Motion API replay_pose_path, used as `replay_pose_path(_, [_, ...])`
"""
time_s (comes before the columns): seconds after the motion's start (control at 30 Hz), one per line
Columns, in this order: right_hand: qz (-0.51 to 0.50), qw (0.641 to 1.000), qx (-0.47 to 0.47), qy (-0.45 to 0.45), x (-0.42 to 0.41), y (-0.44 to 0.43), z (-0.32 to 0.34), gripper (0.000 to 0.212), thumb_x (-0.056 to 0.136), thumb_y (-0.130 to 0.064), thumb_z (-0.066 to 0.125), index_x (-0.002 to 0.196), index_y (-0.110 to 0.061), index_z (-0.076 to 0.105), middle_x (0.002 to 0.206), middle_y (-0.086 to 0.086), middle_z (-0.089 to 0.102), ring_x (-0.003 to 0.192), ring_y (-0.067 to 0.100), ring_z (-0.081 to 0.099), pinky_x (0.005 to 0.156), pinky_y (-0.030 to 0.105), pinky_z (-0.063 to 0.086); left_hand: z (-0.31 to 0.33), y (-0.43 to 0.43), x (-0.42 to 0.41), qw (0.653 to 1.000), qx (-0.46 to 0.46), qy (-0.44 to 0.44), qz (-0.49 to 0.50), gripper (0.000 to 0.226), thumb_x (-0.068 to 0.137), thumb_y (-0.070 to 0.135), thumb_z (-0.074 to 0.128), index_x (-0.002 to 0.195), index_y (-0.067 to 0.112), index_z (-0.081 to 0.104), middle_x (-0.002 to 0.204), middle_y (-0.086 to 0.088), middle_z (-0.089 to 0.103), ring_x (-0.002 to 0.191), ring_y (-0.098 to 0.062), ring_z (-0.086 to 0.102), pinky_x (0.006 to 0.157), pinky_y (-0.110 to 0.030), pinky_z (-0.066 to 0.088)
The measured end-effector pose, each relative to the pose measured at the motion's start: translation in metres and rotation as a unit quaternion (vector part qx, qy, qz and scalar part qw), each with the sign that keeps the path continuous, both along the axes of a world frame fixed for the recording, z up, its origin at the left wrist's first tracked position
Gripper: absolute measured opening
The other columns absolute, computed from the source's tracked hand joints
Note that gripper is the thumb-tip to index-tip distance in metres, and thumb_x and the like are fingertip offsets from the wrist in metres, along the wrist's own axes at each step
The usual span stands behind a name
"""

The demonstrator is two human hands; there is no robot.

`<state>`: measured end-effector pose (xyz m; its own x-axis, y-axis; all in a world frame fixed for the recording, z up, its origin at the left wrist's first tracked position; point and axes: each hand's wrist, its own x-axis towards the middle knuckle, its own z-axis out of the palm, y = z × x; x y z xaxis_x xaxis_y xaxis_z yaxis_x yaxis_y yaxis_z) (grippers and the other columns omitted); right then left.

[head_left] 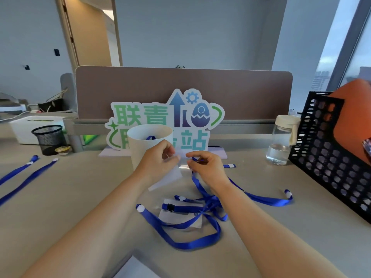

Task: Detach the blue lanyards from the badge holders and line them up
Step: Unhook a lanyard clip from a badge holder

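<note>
My left hand (158,159) pinches the top edge of a clear badge holder (170,175), lifted over the middle of the desk. My right hand (206,167) pinches the blue lanyard (200,187) at the clip end, right beside the holder's top. This lanyard trails down onto the desk toward me. A tangle of blue lanyards (190,227) lies in front of me over a second clear badge holder (180,217). Two detached blue lanyards (26,179) lie side by side at the far left.
A white cup (140,145) with a blue strap inside stands behind my left hand. A printed sign (166,117) stands at the partition. A glass bottle (281,141) and black perforated rack (331,153) are at right, a black mesh cup (50,137) at left.
</note>
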<state>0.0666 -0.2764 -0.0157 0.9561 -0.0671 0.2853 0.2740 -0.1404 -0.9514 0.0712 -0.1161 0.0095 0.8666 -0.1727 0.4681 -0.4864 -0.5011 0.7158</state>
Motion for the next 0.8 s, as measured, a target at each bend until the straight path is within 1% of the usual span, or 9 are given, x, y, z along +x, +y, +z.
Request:
replay_pose_path(0.07, [0.003,1.000,0.001,-0.004,0.001,0.006,-0.001,0.029,0.079,-0.002,0.068,0.077,-0.031,0.067,0.092,-0.003,0.065,0.086,0.020,0.061,0.086,0.035,0.055,-0.004,0.008,-0.002,1.000,0.017,-0.009,0.003,0.028,0.077,0.018,0.071,0.074,0.027,0.045,0.079,0.009,0.053,0.073,-0.007,0.047,0.066,-0.013,0.038])
replay_pose_path(0.2, [0.013,1.000,0.019,0.004,0.001,0.015,-0.004,0.027,0.079,-0.002,0.068,0.078,-0.028,0.067,0.089,-0.007,0.063,0.093,0.030,0.066,0.088,0.038,0.054,-0.015,0.021,-0.007,0.999,0.028,-0.012,0.013,0.037,0.068,0.026,0.080,0.078,0.031,0.045,0.083,0.013,0.052,0.077,-0.002,0.049,0.069,-0.013,0.038])
replay_pose_path(0.3, [0.019,1.000,0.008,-0.016,-0.002,0.021,-0.004,0.028,0.078,-0.003,0.070,0.076,-0.030,0.067,0.087,-0.008,0.064,0.091,0.033,0.066,0.087,0.042,0.054,-0.020,0.025,-0.008,0.999,0.030,-0.004,0.018,0.041,0.064,0.027,0.083,0.079,0.031,0.045,0.084,0.013,0.052,0.077,-0.002,0.048,0.069,-0.014,0.039])
replay_pose_path(0.43, [0.025,0.999,0.004,-0.036,-0.008,0.022,-0.001,0.028,0.079,-0.002,0.068,0.076,-0.030,0.066,0.085,-0.017,0.061,0.090,0.030,0.066,0.085,0.040,0.055,-0.020,0.025,-0.008,1.000,0.011,0.005,0.007,0.042,0.063,0.024,0.083,0.079,0.031,0.045,0.083,0.012,0.051,0.077,-0.004,0.047,0.070,-0.018,0.040])
replay_pose_path(0.6, [0.027,0.999,0.007,-0.038,-0.012,0.021,-0.003,0.027,0.080,-0.003,0.068,0.077,-0.030,0.066,0.089,-0.015,0.063,0.092,0.027,0.066,0.085,0.037,0.056,-0.018,0.025,-0.009,1.000,0.020,0.003,-0.009,0.040,0.066,0.024,0.082,0.079,0.031,0.044,0.084,0.014,0.052,0.079,-0.004,0.047,0.073,-0.022,0.040])
replay_pose_path(0.7, [0.031,0.998,0.042,-0.021,-0.012,0.021,-0.003,0.024,0.081,-0.003,0.066,0.080,-0.027,0.067,0.092,-0.013,0.063,0.091,0.025,0.068,0.084,0.034,0.056,-0.016,0.026,-0.010,1.000,0.017,0.004,-0.020,0.039,0.067,0.023,0.081,0.079,0.031,0.044,0.084,0.015,0.052,0.079,-0.005,0.047,0.075,-0.025,0.041])
replay_pose_path(0.8, [0.033,0.998,0.060,-0.015,-0.013,0.020,-0.002,0.023,0.081,-0.002,0.066,0.081,-0.025,0.067,0.094,-0.013,0.062,0.090,0.024,0.068,0.084,0.033,0.056,-0.016,0.025,-0.011,0.999,0.019,0.005,-0.028,0.038,0.069,0.022,0.080,0.078,0.031,0.044,0.084,0.015,0.052,0.079,-0.004,0.046,0.075,-0.024,0.041])
